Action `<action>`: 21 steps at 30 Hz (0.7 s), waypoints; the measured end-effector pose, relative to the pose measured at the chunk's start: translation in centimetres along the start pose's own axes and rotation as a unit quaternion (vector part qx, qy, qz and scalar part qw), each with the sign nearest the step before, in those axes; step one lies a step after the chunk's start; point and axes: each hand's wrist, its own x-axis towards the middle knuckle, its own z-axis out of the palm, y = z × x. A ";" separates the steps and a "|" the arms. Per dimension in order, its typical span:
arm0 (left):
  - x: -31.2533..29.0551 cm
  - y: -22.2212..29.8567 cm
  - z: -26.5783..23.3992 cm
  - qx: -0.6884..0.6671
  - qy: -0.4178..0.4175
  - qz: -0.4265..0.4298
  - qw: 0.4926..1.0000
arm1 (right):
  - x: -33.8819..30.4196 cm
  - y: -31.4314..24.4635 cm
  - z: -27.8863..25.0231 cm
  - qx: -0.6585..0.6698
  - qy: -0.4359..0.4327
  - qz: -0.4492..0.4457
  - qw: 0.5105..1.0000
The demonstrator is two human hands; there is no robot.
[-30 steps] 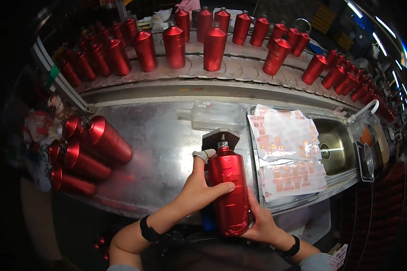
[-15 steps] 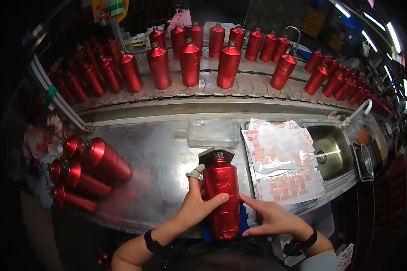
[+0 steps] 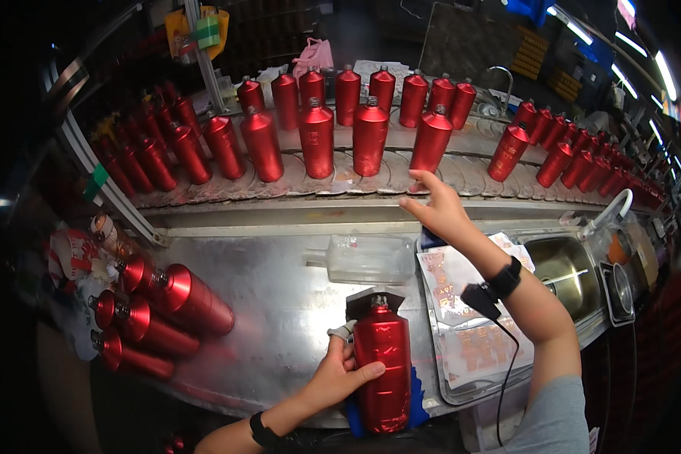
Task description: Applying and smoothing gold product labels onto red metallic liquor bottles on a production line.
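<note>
A glossy red bottle [image 3: 386, 371] with a narrow clear neck is in the grip of my left hand [image 3: 342, 377], which wraps its left side with the thumb across the front. It leans back on a dark angled rest [image 3: 356, 301], with blue cloth [image 3: 418, 390] showing at its lower right. One left finger wears a pale cover. My right hand [image 3: 440, 210] reaches forward over the bench's far edge, thumb and forefinger apart, holding nothing. Just beyond its fingertips stands another red bottle [image 3: 431, 142] on the conveyor; I cannot tell whether they touch.
Several red bottles line the curved conveyor [image 3: 340, 181]. More lie piled on the bench's left side [image 3: 200, 299]. A clear bottle-shaped plastic piece [image 3: 371, 259] lies behind the held bottle. Printed sheets [image 3: 469, 352] sit on the right, beside a sink [image 3: 564, 276]. A cord hangs from my right wrist.
My right hand has left the side of the held bottle and stretched forward to the conveyor. My left hand keeps its hold. The view has shifted, and conveyor bottles sit at different places.
</note>
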 end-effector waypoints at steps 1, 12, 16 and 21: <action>0.0 -0.6 -0.9 0.011 0.000 0.006 1.000 | 1.6 -0.4 1.8 -0.027 0.017 -0.041 0.999; 0.2 -1.4 -4.2 -0.014 -0.024 -0.024 0.999 | 15.3 0.2 5.8 -0.233 0.248 -0.007 0.940; -1.2 -0.9 -3.3 -0.053 0.046 0.045 0.996 | 16.5 3.3 0.5 -0.305 0.308 0.132 0.891; 0.0 -1.6 -3.8 -0.027 -0.009 -0.023 0.999 | 16.7 14.6 -8.6 -0.277 0.127 0.331 0.893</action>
